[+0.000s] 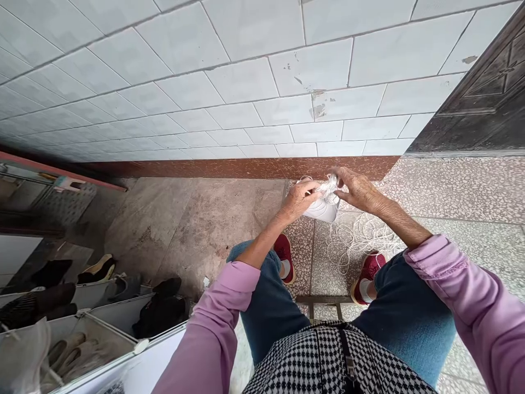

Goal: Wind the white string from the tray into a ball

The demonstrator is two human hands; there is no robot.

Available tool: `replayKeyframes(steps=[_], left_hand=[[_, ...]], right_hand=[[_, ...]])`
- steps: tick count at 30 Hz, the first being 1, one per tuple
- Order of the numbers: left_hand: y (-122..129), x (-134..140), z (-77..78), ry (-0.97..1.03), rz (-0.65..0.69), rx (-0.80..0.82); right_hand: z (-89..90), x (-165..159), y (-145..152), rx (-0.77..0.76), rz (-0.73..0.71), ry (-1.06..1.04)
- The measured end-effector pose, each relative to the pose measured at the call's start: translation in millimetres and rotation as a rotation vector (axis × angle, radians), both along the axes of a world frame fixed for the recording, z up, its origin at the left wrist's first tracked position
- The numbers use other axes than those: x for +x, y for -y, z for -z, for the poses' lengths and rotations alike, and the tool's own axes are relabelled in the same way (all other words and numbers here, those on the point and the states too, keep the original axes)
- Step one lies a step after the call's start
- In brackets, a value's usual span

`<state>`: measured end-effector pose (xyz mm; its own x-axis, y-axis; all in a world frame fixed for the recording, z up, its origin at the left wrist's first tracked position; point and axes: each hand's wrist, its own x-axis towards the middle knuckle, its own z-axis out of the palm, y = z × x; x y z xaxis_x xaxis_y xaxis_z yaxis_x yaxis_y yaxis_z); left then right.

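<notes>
A bundle of white cord [328,189] is bunched between my two hands, in front of my knees. My left hand [301,198] grips its left side with thumb and fingers. On the other side, my right hand [356,189] pinches the cord, its fingertips partly hidden behind the strands. Just beneath the hands is a pale, flat-sided container or sheet [328,212], with more cord lying on it; its full shape is covered. Loose loops of white cord [361,235] spread over the floor by my right shoe.
A white tiled wall [229,82] rises ahead above a reddish-brown skirting [229,168]. Racks of shoes [94,271] stand at lower left. A dark carved door [484,93] is at upper right. My red shoes [284,257] rest on speckled floor tiles [447,189].
</notes>
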<state>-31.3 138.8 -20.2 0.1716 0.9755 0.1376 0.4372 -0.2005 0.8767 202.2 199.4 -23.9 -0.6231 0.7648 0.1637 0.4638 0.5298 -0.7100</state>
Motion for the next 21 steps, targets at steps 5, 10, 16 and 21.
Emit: replayKeyframes(steps=[5,10,16,21], left_hand=[[2,-1,0.6,-0.041,0.008,0.067],[2,-2,-2.4,-0.029,-0.042,0.106],[-1,4,-7.7,0.032,-0.078,0.146],[-5,9,-7.9,0.057,-0.112,0.162]], right_hand=[[10.3,1,-5,-0.152,-0.008,-0.029],[1.3,-1,-2,-0.483,-0.128,-0.237],[-10.4,-6,7,-0.837,-0.151,-0.471],[-6.9,-15,4,-0.945,-0.062,-0.615]])
